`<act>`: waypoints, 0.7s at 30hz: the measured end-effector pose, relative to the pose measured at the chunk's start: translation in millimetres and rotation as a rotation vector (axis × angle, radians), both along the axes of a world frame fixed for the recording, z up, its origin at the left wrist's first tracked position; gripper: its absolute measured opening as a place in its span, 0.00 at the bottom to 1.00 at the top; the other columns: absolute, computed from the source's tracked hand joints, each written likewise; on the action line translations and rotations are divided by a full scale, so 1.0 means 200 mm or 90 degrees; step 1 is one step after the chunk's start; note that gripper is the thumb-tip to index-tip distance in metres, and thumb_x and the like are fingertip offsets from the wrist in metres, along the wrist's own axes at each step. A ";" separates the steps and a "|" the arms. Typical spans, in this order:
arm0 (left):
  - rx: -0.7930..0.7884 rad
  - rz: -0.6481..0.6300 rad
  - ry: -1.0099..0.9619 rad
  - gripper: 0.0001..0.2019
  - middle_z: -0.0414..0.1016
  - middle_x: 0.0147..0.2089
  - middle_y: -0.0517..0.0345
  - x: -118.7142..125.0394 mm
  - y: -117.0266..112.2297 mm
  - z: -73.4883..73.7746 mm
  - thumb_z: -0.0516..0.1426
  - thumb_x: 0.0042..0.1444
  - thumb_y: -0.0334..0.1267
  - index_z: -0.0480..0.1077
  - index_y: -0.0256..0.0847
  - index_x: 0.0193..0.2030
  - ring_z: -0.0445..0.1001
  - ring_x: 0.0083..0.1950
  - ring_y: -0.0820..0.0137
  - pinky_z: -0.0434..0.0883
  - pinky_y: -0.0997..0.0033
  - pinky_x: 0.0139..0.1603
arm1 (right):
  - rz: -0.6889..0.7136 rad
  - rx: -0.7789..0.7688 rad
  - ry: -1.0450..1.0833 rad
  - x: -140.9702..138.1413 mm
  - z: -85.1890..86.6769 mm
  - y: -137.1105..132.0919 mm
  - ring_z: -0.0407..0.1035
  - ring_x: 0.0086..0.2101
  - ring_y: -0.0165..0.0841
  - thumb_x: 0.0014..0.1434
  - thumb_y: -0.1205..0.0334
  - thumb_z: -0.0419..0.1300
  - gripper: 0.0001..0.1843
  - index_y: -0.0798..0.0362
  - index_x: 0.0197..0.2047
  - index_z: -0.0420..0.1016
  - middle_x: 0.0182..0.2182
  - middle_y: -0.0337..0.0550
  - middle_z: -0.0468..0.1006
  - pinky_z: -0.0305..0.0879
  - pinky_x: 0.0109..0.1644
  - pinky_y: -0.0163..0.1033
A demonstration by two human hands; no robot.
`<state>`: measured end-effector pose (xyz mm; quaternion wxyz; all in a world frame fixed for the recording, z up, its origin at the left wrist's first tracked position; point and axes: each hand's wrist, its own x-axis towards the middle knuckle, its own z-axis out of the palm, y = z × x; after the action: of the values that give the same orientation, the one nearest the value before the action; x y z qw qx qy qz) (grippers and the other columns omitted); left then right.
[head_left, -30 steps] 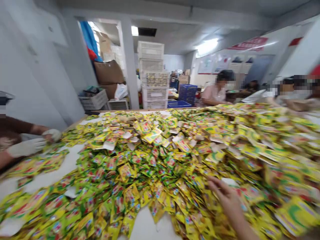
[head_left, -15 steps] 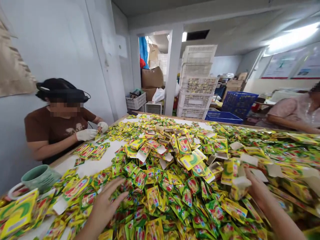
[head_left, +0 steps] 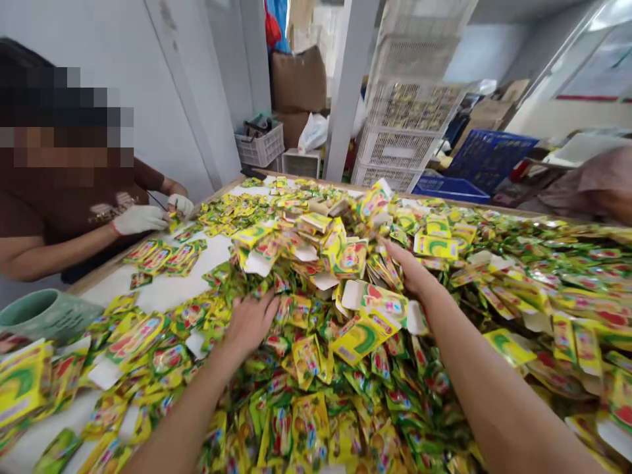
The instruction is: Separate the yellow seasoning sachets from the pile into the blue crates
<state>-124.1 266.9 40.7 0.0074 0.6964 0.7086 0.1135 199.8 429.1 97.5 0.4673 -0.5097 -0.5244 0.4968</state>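
Note:
My left hand [head_left: 253,320] presses into a heap of small yellow-and-green sachets [head_left: 309,359], its fingers apart and the tips partly sunk among them. Farther forward and to the right, my right hand [head_left: 405,268] is against the pile of small yellow cardboard boxes [head_left: 353,257]. Its fingers are mostly hidden behind boxes, so I cannot see whether they grip any. Several boxes have open white flaps. One yellow box [head_left: 365,336] lies on the sachets between my forearms, and another box [head_left: 378,197] stands tilted, blurred, beyond my right hand.
At the left, a co-worker's gloved hand [head_left: 141,219] is near flat rows of sachets [head_left: 165,257]. A green mug [head_left: 47,315] stands at the near left. White crates [head_left: 402,148] are stacked behind the table, with a blue crate [head_left: 494,161] beside them. Another person's arm [head_left: 602,184] shows at right.
My right hand has swept left and forward from the right side, and boxes have shifted with it. My left hand has moved forward and right into the sachets. The view has tilted down.

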 end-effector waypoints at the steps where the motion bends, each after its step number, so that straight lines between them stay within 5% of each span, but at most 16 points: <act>1: -0.040 0.004 0.004 0.23 0.80 0.38 0.44 0.00 0.06 0.02 0.41 0.66 0.43 0.69 0.38 0.57 0.75 0.45 0.54 0.63 0.58 0.46 | 0.022 -0.031 0.003 -0.04 0.00 0.01 0.70 0.53 0.38 0.55 0.53 0.63 0.17 0.47 0.48 0.77 0.54 0.42 0.74 0.68 0.55 0.43; 3: -0.108 0.000 -0.006 0.22 0.80 0.43 0.46 -0.02 0.19 0.03 0.41 0.65 0.45 0.72 0.39 0.53 0.75 0.47 0.55 0.64 0.60 0.47 | 0.062 -0.106 0.010 -0.11 0.01 0.02 0.72 0.50 0.37 0.60 0.53 0.58 0.17 0.54 0.47 0.77 0.54 0.49 0.74 0.67 0.52 0.42; 7: -0.198 -0.005 -0.032 0.26 0.77 0.51 0.42 -0.04 0.32 -0.03 0.40 0.65 0.48 0.73 0.35 0.50 0.73 0.53 0.51 0.64 0.60 0.50 | 0.118 -0.228 0.036 -0.15 0.00 0.01 0.73 0.46 0.32 0.62 0.51 0.38 0.35 0.74 0.39 0.75 0.51 0.66 0.72 0.63 0.43 0.37; 14: -0.208 -0.040 -0.084 0.24 0.76 0.53 0.47 0.03 0.15 -0.07 0.43 0.65 0.49 0.72 0.35 0.51 0.70 0.57 0.55 0.59 0.61 0.58 | 0.083 -0.306 0.057 -0.14 -0.05 -0.12 0.74 0.41 0.33 0.56 0.44 0.24 0.49 0.77 0.29 0.73 0.46 0.70 0.73 0.62 0.36 0.41; 21: -0.166 -0.115 -0.169 0.19 0.82 0.43 0.51 0.12 -0.03 -0.07 0.49 0.62 0.47 0.77 0.40 0.44 0.77 0.48 0.61 0.67 0.66 0.50 | 0.134 -0.242 0.075 -0.13 -0.06 -0.17 0.77 0.42 0.42 0.59 0.39 0.52 0.30 0.57 0.44 0.78 0.46 0.57 0.79 0.70 0.43 0.47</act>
<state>-100.1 260.0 26.2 0.2015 0.7292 0.6446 0.1105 174.7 395.7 86.2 0.3378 -0.5013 -0.4435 0.6617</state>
